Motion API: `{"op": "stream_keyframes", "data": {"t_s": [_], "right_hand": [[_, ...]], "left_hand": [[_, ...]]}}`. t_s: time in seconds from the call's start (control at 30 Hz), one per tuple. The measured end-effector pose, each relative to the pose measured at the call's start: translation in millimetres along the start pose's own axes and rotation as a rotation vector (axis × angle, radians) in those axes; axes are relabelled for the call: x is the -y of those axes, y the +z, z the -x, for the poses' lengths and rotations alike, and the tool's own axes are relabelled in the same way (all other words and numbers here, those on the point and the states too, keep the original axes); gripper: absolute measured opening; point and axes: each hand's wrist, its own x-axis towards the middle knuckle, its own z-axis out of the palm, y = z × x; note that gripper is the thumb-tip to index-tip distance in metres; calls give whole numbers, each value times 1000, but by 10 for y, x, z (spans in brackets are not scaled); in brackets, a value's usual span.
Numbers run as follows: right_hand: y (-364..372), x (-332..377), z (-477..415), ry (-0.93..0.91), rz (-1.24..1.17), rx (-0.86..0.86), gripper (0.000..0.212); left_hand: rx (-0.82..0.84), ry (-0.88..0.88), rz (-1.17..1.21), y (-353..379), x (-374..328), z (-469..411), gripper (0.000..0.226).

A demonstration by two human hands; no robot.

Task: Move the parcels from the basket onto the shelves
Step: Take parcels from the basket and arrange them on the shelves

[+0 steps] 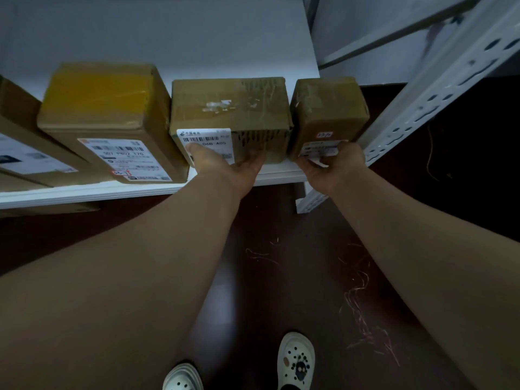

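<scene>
1. The left hand (225, 162), fingers spread flat, presses the labelled front of a mid-sized brown cardboard parcel (229, 108) on the white metal shelf (84, 192).
2. The right hand (331, 161) grips the lower front of a small brown cardboard parcel (327, 108), which stands just beside the first at the shelf's right end.

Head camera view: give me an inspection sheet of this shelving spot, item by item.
Surface: white shelf board, carrying four boxes in a row.
Job's things: small box at right end; middle box beside it; yellow-taped box; leftmost box, partly cut off; basket not in view.
Clutter: loose strands on the dark floor.
Hands: left hand flat against middle box's front; right hand grips small box's lower front.
Cables: thin orange strand hanging at right; cannot tell if a cable.
Surroundings: perforated white upright; white shoes below.
</scene>
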Motion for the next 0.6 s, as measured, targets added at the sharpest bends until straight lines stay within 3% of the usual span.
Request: {"op": "stream_keyframes", "data": {"t_s": [0.1, 0.23, 0.47, 0.6], "right_hand": [[-49, -107, 117, 1, 70, -35, 38], [-70, -498, 384, 71, 149, -57, 36], [479, -1406, 700, 273, 259, 136, 38], [809, -1851, 801, 320, 228, 189, 45]], "left_hand": [[-1, -4, -80, -113, -99, 44, 40], [-105, -20, -192, -470, -289, 200, 51], [-305, 225, -80, -991, -1226, 342, 58], [-265, 313, 2, -1067, -1783, 384, 70]]}}
